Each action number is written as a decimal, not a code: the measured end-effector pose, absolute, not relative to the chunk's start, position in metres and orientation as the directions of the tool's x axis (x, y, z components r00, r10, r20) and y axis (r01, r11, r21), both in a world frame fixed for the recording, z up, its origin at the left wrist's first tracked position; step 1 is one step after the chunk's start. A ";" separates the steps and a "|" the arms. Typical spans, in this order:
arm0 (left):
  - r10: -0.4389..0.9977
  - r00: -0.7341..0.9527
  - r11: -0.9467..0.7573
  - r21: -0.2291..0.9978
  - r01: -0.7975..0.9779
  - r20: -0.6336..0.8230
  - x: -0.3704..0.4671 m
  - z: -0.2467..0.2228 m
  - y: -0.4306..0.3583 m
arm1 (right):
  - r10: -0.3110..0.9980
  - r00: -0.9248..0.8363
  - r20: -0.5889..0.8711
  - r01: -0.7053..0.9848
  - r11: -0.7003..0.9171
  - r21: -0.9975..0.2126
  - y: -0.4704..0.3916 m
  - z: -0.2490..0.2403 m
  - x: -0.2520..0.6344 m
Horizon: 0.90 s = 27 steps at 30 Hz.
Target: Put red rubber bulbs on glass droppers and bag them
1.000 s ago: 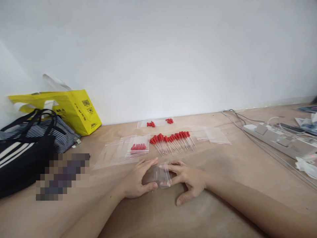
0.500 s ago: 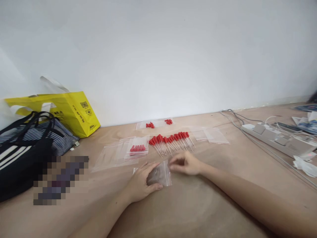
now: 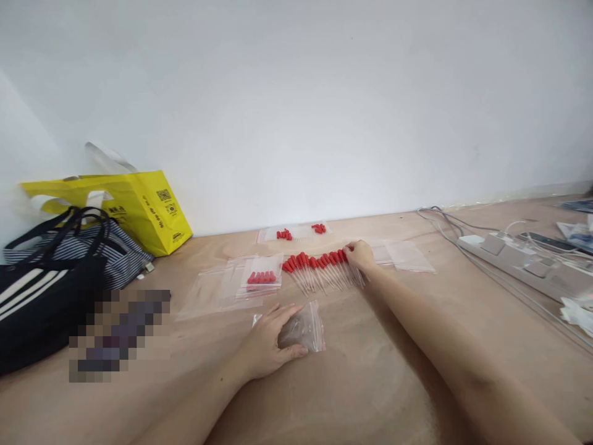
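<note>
My left hand (image 3: 271, 343) rests on the table with its thumb and fingers spread over a small clear zip bag (image 3: 309, 330); its palm covers part of the bag. My right hand (image 3: 360, 254) reaches forward to the right end of a row of thin droppers with red bulbs (image 3: 319, 262). Its fingertips are pinched at a red bulb there and partly hide it. The droppers lie side by side, their pale tubes pointing towards me. Left of them, a clear bag with several red-bulbed droppers (image 3: 262, 277) lies on a stack of flat bags.
Filled bags (image 3: 296, 233) lie near the wall. Flat clear bags lie left (image 3: 204, 295) and right (image 3: 410, 256) of the row. At left stand a yellow bag (image 3: 171, 213) and a dark bag (image 3: 55, 309); a power strip (image 3: 514, 253) with cables lies at right.
My right hand has left the small zip bag and moved forward and right to the end of the dropper row. My left hand stays on the bag. The view has shifted slightly.
</note>
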<state>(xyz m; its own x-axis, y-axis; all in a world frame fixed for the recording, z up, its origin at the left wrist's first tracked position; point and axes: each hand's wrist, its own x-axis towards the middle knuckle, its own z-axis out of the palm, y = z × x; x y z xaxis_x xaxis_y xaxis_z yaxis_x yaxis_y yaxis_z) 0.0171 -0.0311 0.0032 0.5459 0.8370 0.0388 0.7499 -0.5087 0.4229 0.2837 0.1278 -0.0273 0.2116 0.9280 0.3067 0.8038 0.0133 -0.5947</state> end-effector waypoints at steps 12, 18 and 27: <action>0.839 0.537 -0.518 0.434 0.737 0.089 0.018 -0.001 -0.031 | 0.908 0.196 0.371 0.627 0.175 -0.759 0.086 -0.006 0.298; 0.852 0.520 -0.488 0.464 0.740 0.066 0.022 0.003 -0.033 | 0.921 0.107 0.374 0.448 0.291 -0.846 0.024 -0.027 0.283; 0.856 0.512 -0.486 0.458 0.744 0.075 0.024 0.004 -0.035 | 0.927 0.077 0.367 0.380 0.312 -0.870 0.006 -0.037 0.253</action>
<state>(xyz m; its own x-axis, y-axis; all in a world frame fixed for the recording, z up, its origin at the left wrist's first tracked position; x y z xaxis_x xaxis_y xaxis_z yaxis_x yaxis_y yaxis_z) 0.0239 -0.0347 0.0045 0.5123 0.8555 0.0750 0.7443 -0.4858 0.4583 0.2534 0.0057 -0.0371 0.0772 0.9272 0.3666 0.3804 0.3125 -0.8705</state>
